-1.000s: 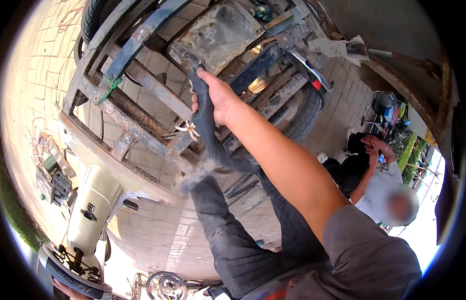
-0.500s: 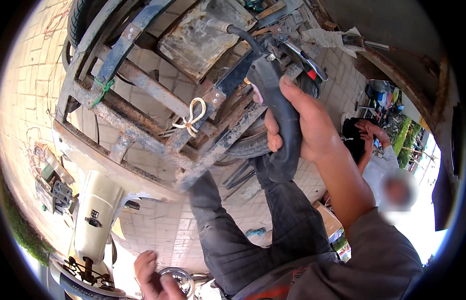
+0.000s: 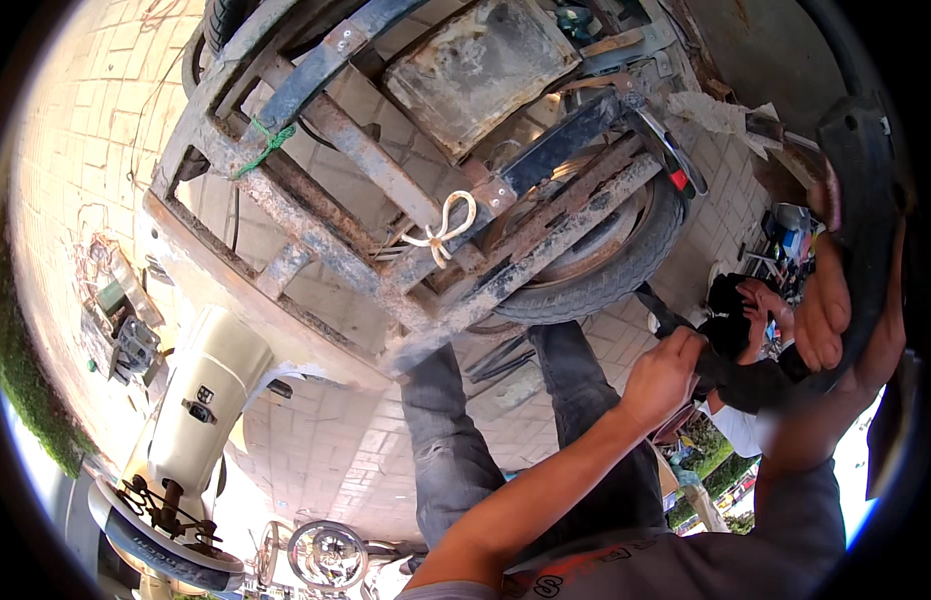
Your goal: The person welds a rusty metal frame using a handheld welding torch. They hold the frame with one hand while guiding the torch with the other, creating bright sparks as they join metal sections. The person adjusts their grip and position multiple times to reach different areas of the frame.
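In my right hand (image 3: 824,318), raised at the far right, is a black welding torch (image 3: 854,185), with the fingers wrapped round its handle. Its nozzle is out of sight near the dark rim. Lower and further left, my left hand (image 3: 668,375) is closed round the black cable (image 3: 731,382) trailing from the handle, and a loose end of it sticks out past the fist. Ahead of me lies the rusty metal frame (image 3: 456,310) of a vehicle, a knotted cream cord (image 3: 442,238) and a green tie (image 3: 267,146) on its bars.
A tyre (image 3: 596,290) sits under the frame's right side. A rusty battery-like box (image 3: 481,75) rests inside the frame. The cream front column (image 3: 206,390) stands at left. Another person's hands (image 3: 766,300) show at right. Metal parts (image 3: 131,340) lie on the paving.
My right hand has carried the torch rightward, away from the frame. My left hand has come up from the lower left and closed on the cable. The view has shifted, moving the frame rightward.
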Demonstrator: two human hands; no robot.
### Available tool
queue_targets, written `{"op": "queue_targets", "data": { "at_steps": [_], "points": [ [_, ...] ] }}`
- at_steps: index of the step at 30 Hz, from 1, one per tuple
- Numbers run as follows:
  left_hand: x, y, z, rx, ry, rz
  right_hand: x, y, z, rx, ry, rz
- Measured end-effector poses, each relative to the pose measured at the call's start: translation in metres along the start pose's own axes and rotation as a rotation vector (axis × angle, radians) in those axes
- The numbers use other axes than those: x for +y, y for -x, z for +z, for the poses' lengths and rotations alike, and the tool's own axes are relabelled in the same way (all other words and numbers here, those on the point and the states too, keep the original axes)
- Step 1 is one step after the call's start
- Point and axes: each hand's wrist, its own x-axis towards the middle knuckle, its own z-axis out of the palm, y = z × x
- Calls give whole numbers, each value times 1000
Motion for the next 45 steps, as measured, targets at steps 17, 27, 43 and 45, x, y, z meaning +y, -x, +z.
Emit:
{"op": "queue_targets", "data": {
  "at_steps": [17, 27, 43, 45],
  "points": [
    [-33, 74, -180, 215, 535, -650, 214, -213, 80, -223, -961, 441],
    [-18, -41, -284, 753, 56, -363, 247, -241, 97, -212, -859, 526],
    [-171, -230, -370, 1136, -651, -168, 251, -261, 83, -163, -956, 587],
    [-175, -231, -372, 1090, -807, -41, 256, -262, 84, -161, -963, 586]
  ]
}}
